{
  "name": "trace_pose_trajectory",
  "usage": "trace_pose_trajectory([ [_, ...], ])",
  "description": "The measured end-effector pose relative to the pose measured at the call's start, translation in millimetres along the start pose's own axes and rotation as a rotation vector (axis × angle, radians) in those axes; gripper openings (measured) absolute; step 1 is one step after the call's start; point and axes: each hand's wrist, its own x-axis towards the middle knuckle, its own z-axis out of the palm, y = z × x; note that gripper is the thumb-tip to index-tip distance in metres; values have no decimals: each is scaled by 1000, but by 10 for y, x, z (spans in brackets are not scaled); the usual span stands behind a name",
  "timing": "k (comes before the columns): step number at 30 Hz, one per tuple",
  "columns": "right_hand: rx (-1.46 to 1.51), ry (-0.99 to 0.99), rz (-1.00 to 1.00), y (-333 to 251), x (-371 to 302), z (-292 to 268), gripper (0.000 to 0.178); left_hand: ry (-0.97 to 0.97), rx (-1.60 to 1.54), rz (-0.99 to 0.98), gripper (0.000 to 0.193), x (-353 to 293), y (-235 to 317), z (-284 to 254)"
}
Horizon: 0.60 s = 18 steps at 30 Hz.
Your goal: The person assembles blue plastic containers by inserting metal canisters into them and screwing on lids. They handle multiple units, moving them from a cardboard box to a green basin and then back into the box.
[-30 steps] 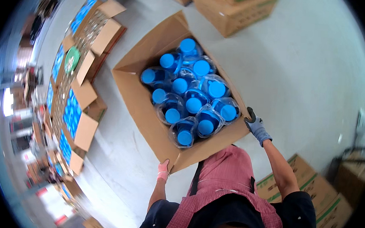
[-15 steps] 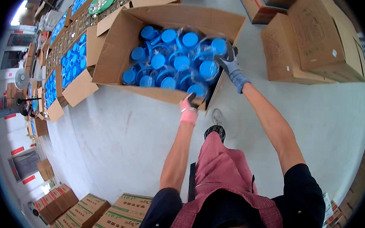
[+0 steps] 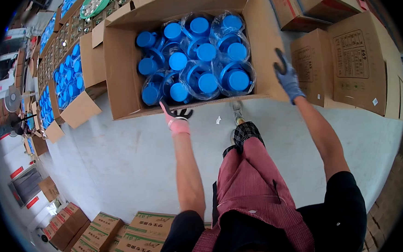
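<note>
A large cardboard box [image 3: 124, 107], its top unclosed, stands in front of me. Inside are several blue plastic items [image 3: 207, 82] with round flat tops and curved handle-like parts, many in clear plastic bags. My left hand [image 3: 178, 117], in a pink glove with black fingers, is at the box's near rim. Its thumb touches the edge or nearly so, and the fingers spread apart with nothing in them. Over the box's right-hand flap [image 3: 264, 46] is my right hand [image 3: 288, 78] in a grey-blue glove with black fingertips. Its fingers are apart and empty; whether they touch the cardboard I cannot tell.
Closed cardboard boxes [image 3: 360, 62] stand at the right. On the left are boxes of blue items [image 3: 69, 78], partitioned cartons and a green basin [image 3: 96, 1]. More cartons [image 3: 146, 231] lie at the lower left. A white scrap [image 3: 218, 120] is on the floor [image 3: 129, 168].
My hands have moved apart: the left slid leftward along the near rim, the right went rightward off the blue items. The right flap now leans outward, and the box sits differently in view.
</note>
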Motion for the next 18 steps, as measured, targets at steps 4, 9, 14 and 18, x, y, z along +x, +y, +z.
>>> trace_pose_trajectory([
  [4, -588, -330, 214, 787, 46, -251, 65, 160, -49, 27, 38, 366, -209, -761],
  [9, -581, -495, 873, 1187, 17, 1012, 115, 41, -77, -41, 47, -123, -992, -1982],
  [14, 171, -355, 719, 1712, -12, 2033, 97, 782, 547, -529, 55, 894, -1571, -2600],
  [18, 533, -596, 1029, 1807, 5, 2082, 64, 648, 209, -542, 54, 1626, -1424, -1615],
])
